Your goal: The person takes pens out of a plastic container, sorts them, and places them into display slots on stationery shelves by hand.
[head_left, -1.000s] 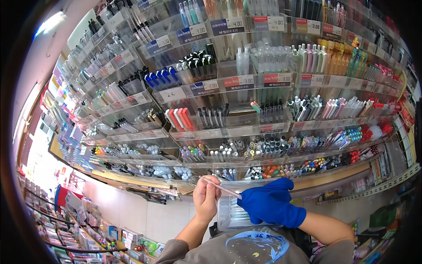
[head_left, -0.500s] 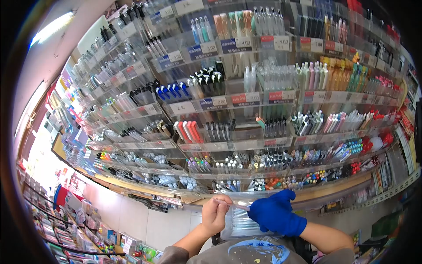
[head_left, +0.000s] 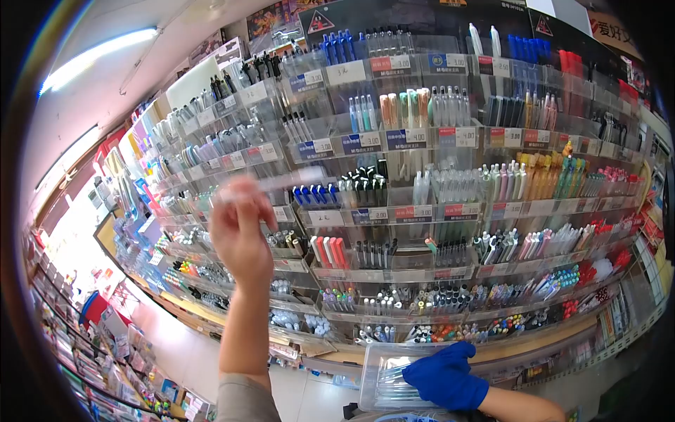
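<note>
My bare left hand [head_left: 242, 221] is raised in front of the left shelves, its fingers closed on a light-coloured pen [head_left: 292, 178] that is blurred by motion and points to the right. Below, at the lower centre, a clear plastic box [head_left: 373, 355] holds several slim pens [head_left: 397, 385]. My right hand [head_left: 446, 376], in a blue glove, lies over the right part of this box. Its fingers point left over the pens; whether they grip any of them is hidden by the glove.
Tiered clear racks of pens [head_left: 394, 214] with price labels fill the view ahead, above a wooden ledge [head_left: 548, 343]. Racks of packaged goods [head_left: 77, 352] stand at the lower left. A ceiling lamp [head_left: 105, 56] shines at the upper left.
My left hand has moved up and left with the pen, away from my gloved right hand. The right hand stays at the box. The view has tilted up, showing higher shelves.
</note>
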A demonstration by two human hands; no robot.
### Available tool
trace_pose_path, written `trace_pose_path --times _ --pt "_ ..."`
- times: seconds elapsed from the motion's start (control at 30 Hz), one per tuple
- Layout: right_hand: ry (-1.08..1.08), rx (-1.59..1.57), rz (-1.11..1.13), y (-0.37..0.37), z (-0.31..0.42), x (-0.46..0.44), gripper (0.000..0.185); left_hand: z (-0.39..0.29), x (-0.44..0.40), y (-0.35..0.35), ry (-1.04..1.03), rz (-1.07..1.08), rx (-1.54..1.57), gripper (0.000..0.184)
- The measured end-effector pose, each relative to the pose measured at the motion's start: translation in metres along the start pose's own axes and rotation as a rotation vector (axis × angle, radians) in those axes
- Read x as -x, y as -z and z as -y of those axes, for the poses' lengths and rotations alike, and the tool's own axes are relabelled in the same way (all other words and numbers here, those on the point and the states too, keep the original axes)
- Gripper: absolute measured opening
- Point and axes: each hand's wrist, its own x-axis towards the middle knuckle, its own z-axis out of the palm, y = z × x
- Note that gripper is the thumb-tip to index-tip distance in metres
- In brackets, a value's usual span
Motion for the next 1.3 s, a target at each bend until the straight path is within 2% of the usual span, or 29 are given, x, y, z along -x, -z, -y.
trace_pose_path --times 0.03,0.1,0.2,0.3,0.33,0.37,0.4,0.5,0.63,0.7,0.8,0.9,1.03,1.1,1.17,1.2,1.23,1.27,1.3 --pt "-0.009 -0.061 -0.045 -0.004 -0.002 0.001 0.045 -0.003 -0.023 -0.002 -0.055 0.059 -0.070 0.022" --pt "0.049 -0.006 0.185 0.023 -0.002 -0.007 0.049 0.003 -0.062 -0.017 -0.082 0.013 -0.081 0.024" --pt "0.029 -0.174 0.283 0.052 -0.002 -0.016 0.058 0.016 -0.093 -0.041 -0.035 0.092 -0.095 0.016" --pt "-0.064 -0.627 0.114 0.007 -0.003 0.001 0.069 0.044 -0.104 -0.057 -0.062 0.233 -0.185 0.012" --pt "-0.033 -0.480 0.157 0.009 -0.006 0.001 0.067 0.050 -0.106 -0.066 -0.029 0.332 -0.274 0.011" --pt "-0.002 -0.344 0.207 0.016 -0.004 0.000 0.065 0.054 -0.104 -0.069 0.095 0.379 -0.210 0.012" --pt "0.030 -0.206 0.257 0.023 -0.004 -0.002 0.064 0.059 -0.105 -0.071 0.109 0.430 -0.218 0.012" --pt "-0.405 -0.626 0.198 0.000 0.013 0.008 0.021 0.074 -0.107 -0.076 0.097 0.493 -0.254 0.014" --pt "-0.379 -1.007 0.116 0.003 0.008 0.006 0.021 0.059 -0.107 -0.079 0.203 0.579 -0.414 0.024" --pt "-0.362 -1.196 0.072 0.004 0.006 0.006 0.022 0.059 -0.105 -0.078 0.203 0.568 -0.384 0.026" --pt "-0.315 -1.086 0.034 -0.002 0.005 0.007 0.020 0.058 -0.102 -0.078 0.177 0.577 -0.376 0.027" --pt "-0.781 -1.650 0.288 0.003 0.008 0.006 0.018 0.060 -0.102 -0.076 0.158 0.632 -0.418 0.027" --pt "-0.372 -1.087 0.070 0.013 0.005 0.001 0.022 0.063 -0.096 -0.073 0.078 0.672 -0.539 0.028" --pt "-0.097 -0.739 -0.043 -0.002 -0.001 0.004 0.028 0.065 -0.092 -0.072 -0.174 0.537 -0.644 0.032" --pt "-0.136 -0.474 -0.023 0.002 -0.004 0.004 0.031 0.067 -0.087 -0.071 -0.422 0.394 -0.739 0.037" --pt "-0.190 -0.341 -0.002 0.013 -0.006 0.000 0.028 0.059 -0.079 -0.072 -0.427 0.320 -0.736 0.041" --pt "-0.242 -0.208 0.027 0.023 -0.007 -0.005 0.025 0.050 -0.070 -0.072 -0.460 0.292 -0.717 0.035" --pt "-0.328 -0.075 0.070 0.051 -0.005 -0.015 0.017 0.040 -0.058 -0.073 -0.485 0.322 -0.653 0.033" --pt "-0.331 -0.005 0.051 0.046 -0.007 -0.013 0.013 0.033 -0.042 -0.072 -0.507 0.352 -0.589 0.031"
